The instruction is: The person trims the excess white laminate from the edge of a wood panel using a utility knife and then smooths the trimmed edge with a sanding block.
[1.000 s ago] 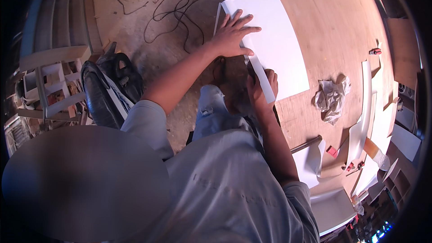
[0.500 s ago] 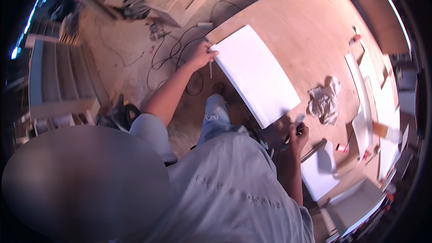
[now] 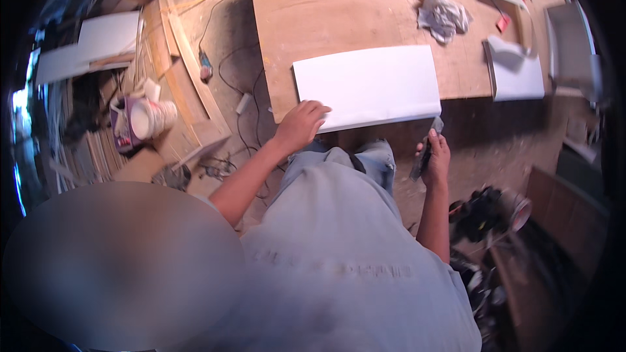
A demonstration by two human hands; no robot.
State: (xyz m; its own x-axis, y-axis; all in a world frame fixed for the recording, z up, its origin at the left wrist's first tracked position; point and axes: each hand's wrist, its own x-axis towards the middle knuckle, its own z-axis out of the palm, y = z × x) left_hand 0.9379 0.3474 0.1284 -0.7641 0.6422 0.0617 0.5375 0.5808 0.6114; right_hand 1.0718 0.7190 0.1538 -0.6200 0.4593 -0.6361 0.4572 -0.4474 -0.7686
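Note:
A white rectangular panel (image 3: 368, 85) lies along the near edge of the wooden table. My left hand (image 3: 303, 124) is at its near left corner, fingers bent over the edge; the thumb is hard to make out. At the near right corner, my right hand (image 3: 437, 156) is closed around a putty knife (image 3: 420, 164) with a dark handle. Its flat grey blade points up toward that corner and seems to touch or nearly touch it.
The plywood table (image 3: 326, 10) bears a crumpled cloth (image 3: 443, 16), a small red item (image 3: 503, 23) and another white panel (image 3: 518, 78). White buckets (image 3: 153, 119) and timber boards (image 3: 186, 58) stand left. Cables (image 3: 238, 65) cross the floor. Dark clutter (image 3: 482, 212) lies at right.
My view has turned, so the panel now lies crosswise before me. My left hand remains at its left end, while the putty knife in my right hand has come up to its right corner.

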